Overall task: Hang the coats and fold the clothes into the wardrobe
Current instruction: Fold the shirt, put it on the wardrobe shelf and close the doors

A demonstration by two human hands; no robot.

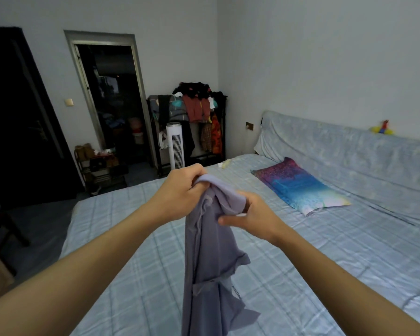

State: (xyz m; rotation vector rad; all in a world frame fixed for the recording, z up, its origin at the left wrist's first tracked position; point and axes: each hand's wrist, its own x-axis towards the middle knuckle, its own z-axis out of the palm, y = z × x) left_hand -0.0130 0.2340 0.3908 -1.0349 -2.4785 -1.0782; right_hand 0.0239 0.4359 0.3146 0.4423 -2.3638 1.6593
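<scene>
Both arms reach forward, left hand [182, 190] and right hand [254, 218] fisted close together.

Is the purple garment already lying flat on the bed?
No, the purple garment hangs above the bed, bunched at its top in the left hand and right hand.

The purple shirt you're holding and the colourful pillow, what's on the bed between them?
Nothing: in the head view, only bare striped bed sheet lies between the purple shirt, gripped by both hands, and the colourful pillow.

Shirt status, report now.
Both hands, left and right, grip purple shirt. Shirt hangs bunched over bed. Nothing in the way.
</scene>
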